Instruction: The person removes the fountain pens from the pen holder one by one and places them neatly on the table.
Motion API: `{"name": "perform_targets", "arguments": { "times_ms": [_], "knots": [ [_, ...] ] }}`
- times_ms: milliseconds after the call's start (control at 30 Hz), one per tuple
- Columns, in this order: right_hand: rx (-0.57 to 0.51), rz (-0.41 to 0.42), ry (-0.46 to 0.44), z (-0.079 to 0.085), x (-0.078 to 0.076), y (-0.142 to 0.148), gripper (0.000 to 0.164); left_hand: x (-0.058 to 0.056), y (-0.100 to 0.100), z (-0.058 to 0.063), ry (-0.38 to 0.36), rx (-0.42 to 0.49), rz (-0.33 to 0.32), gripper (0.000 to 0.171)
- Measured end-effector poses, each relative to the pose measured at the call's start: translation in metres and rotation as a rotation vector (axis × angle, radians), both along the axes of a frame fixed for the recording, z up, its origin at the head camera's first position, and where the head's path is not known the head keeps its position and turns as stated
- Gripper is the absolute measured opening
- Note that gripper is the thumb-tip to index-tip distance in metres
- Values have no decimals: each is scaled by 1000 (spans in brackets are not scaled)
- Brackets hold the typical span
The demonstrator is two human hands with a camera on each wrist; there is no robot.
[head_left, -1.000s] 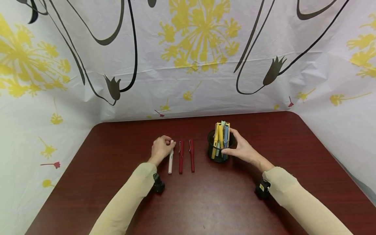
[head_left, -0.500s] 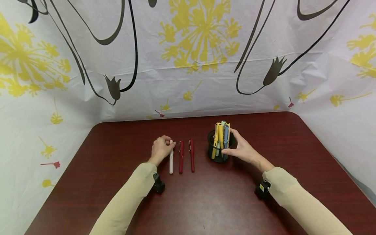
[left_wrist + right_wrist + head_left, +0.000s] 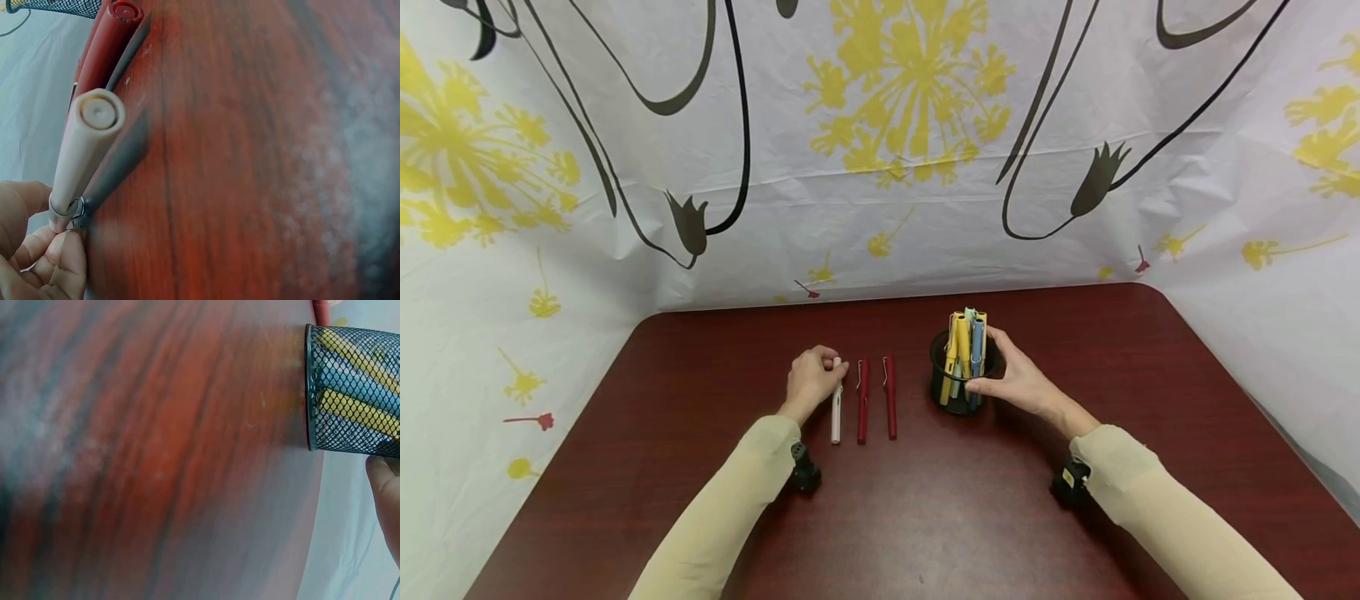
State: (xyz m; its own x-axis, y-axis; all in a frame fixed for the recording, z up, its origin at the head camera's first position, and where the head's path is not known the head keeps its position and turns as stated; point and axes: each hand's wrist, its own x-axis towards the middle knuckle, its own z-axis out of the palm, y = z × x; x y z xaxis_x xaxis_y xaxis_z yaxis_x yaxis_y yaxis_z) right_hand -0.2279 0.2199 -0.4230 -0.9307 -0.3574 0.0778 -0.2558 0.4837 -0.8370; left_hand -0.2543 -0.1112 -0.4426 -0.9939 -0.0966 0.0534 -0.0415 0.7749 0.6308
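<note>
In the head view my left hand (image 3: 812, 379) pinches the far end of a white pen (image 3: 836, 417) that lies on the table. The left wrist view shows the thumb and fingers at that pen's (image 3: 81, 144) clip end. To its right lie two red pens (image 3: 862, 408) (image 3: 891, 408), roughly parallel to it. My right hand (image 3: 1018, 379) grips a black mesh pen cup (image 3: 937, 385) from its right side, thumb in front. Upright in the cup stand several pens: yellow pens (image 3: 963, 340), a blue pen (image 3: 977, 343) and a pale green one. In the right wrist view the thumb touches the mesh cup (image 3: 350, 394).
The dark red wooden table (image 3: 910, 533) ends at a back edge against a white sheet (image 3: 760, 167) with yellow and grey flower prints. Dark wrist cameras (image 3: 805, 471) sit below both sleeves.
The white pen's near end shifts slightly right, then slightly back left, while the left hand keeps its place. The right hand and the cup stay where they are.
</note>
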Motion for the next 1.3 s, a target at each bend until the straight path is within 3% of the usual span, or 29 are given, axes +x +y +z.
{"name": "perform_targets", "arguments": {
  "times_ms": [200, 333, 533, 633, 767, 867, 1000, 1300],
  "knots": [
    [2, -2, 4, 1, 0, -1, 93, 1, -2, -1, 20, 18, 1, 32],
    [9, 1, -1, 0, -1, 0, 93, 1, -2, 1, 79, 54, 5, 33],
    [7, -1, -2, 0, -1, 2, 93, 3, 18, 21, 233, 255, -89, 30],
    [5, -1, -4, 1, -1, 2, 93, 9, 39, 38, 212, 434, -150, 29],
    [-2, 3, -4, 1, -1, 2, 92, 19, 68, 57, 114, 644, -215, 28],
    [-21, 2, -2, 1, -1, 1, 90, 25, 87, 66, 57, 729, -259, 27],
    [-36, 1, -1, 0, -1, 0, 89, 27, 106, 69, 38, 736, -284, 27],
    [-50, 4, -16, 0, 1, -1, 90, 26, 133, 73, 137, 586, -300, 27]
  ]
}}
